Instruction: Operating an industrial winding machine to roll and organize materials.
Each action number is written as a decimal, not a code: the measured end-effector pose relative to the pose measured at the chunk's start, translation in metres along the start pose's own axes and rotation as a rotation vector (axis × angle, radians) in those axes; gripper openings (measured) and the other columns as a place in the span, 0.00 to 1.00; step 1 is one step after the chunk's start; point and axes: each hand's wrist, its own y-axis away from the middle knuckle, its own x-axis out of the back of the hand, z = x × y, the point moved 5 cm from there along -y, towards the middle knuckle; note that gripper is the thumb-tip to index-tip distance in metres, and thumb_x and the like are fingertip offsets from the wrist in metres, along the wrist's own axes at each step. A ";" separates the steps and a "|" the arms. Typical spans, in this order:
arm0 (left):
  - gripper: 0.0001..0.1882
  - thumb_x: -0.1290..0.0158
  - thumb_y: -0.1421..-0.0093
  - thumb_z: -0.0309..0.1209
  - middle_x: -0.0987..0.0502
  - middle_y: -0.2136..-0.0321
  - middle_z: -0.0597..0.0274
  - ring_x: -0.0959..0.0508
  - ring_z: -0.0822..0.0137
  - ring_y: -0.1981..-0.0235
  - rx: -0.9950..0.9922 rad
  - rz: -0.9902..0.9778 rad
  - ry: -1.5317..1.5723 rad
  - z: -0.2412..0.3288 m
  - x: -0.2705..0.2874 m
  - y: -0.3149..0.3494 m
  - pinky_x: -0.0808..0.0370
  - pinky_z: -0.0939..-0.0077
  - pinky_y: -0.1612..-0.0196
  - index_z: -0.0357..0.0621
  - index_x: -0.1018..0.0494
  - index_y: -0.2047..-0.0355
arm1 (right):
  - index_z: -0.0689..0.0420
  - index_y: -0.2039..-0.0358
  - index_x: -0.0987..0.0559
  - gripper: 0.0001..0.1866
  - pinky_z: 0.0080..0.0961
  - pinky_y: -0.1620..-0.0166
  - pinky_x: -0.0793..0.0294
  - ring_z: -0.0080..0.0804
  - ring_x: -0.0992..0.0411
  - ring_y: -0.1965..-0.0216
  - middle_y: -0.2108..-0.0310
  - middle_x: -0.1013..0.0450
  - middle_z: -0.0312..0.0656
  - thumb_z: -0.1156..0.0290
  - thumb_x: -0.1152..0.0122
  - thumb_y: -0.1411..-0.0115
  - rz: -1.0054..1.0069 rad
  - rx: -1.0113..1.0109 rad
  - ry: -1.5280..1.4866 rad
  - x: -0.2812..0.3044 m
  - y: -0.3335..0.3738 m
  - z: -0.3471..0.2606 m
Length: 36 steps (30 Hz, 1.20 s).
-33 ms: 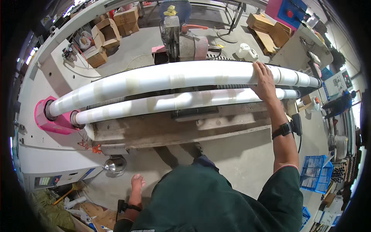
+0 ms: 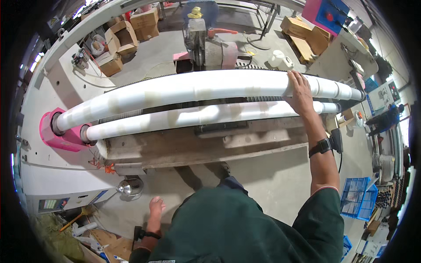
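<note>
A long white roll (image 2: 175, 90) runs across the machine, with tan patches along it and bands near its right end. My right hand (image 2: 301, 93) lies on top of this roll toward its right end, fingers stretched over the surface. Parallel and nearer to me is a second, thinner white roll (image 2: 219, 113). Both rolls end on the left in a pink holder (image 2: 61, 133) with dark round collars. Low at my left side, away from the rolls, hangs my left hand (image 2: 156, 206); its fingers are loosely curled and I see nothing in them.
Behind the rolls stands a grey motor unit (image 2: 215, 50) with an orange handle. Cardboard boxes (image 2: 123, 37) and white jugs (image 2: 280, 60) sit on the floor beyond. A trough ledge (image 2: 184, 151) runs before me. A blue crate (image 2: 357, 197) stands at right, a control panel (image 2: 55, 204) at left.
The tan patches on the far roll show lower and less fully, so it appears turned slightly toward me. Both my hands stay nearly where they were.
</note>
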 end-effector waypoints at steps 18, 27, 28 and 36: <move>0.20 0.50 0.45 0.28 0.27 0.67 0.55 0.24 0.63 0.75 -0.050 -0.110 0.079 0.001 -0.049 -0.015 0.25 0.71 0.73 0.36 0.36 0.52 | 0.55 0.45 0.40 0.44 0.37 0.39 0.48 0.45 0.45 0.43 0.46 0.41 0.46 0.75 0.33 0.68 -0.060 -0.005 0.008 0.002 -0.012 -0.002; 0.21 0.50 0.45 0.28 0.27 0.66 0.54 0.25 0.63 0.74 -0.085 -0.164 0.005 0.006 -0.049 -0.014 0.24 0.70 0.71 0.37 0.37 0.51 | 0.58 0.48 0.38 0.30 0.36 0.41 0.47 0.44 0.44 0.44 0.48 0.39 0.47 0.73 0.45 0.55 0.012 0.017 0.065 0.001 -0.011 0.002; 0.21 0.50 0.45 0.28 0.27 0.65 0.53 0.25 0.63 0.73 -0.074 -0.160 -0.006 0.007 -0.048 -0.013 0.24 0.70 0.71 0.37 0.37 0.51 | 0.58 0.48 0.38 0.30 0.37 0.41 0.47 0.44 0.44 0.44 0.48 0.39 0.47 0.73 0.45 0.54 0.011 0.022 0.068 0.001 -0.011 0.002; 0.21 0.51 0.45 0.28 0.28 0.63 0.53 0.25 0.62 0.73 -0.065 -0.118 0.010 0.003 -0.040 -0.012 0.24 0.70 0.70 0.37 0.37 0.51 | 0.54 0.47 0.39 0.45 0.37 0.40 0.47 0.45 0.45 0.43 0.47 0.41 0.45 0.73 0.31 0.70 0.020 0.009 0.054 -0.006 -0.012 0.004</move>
